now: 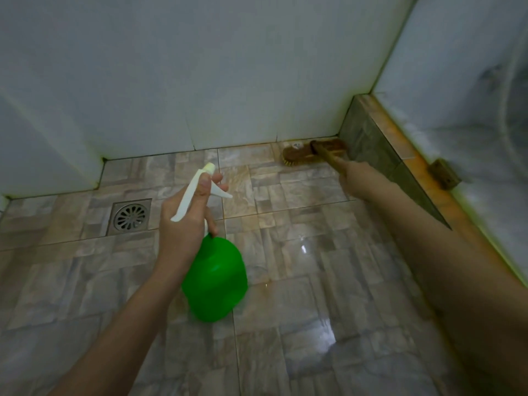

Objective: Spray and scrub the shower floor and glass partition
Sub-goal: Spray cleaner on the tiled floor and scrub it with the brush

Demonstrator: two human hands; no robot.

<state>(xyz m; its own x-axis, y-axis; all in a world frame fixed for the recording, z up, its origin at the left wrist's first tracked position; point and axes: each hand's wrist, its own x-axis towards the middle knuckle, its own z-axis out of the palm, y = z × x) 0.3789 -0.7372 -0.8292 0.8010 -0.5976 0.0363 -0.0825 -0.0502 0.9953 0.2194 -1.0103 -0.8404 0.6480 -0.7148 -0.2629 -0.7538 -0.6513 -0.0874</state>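
My left hand [185,221] grips the white trigger head of a green spray bottle [215,281], held above the middle of the wet tiled shower floor [300,267]; a finger lies on the trigger and the nozzle points toward the far wall. My right hand [347,172] grips the wooden handle of a brown scrub brush [300,152], stretched out to the far right corner. The brush head rests bristles-down on the floor where the white wall meets the tiled kerb. The glass partition [463,110] stands on that kerb at the right.
A round metal floor drain [130,217] sits in the floor at the left. White tiled walls [200,81] close the back and left. The raised kerb [400,155] with orange staining runs along the right, carrying a metal hinge bracket [444,174].
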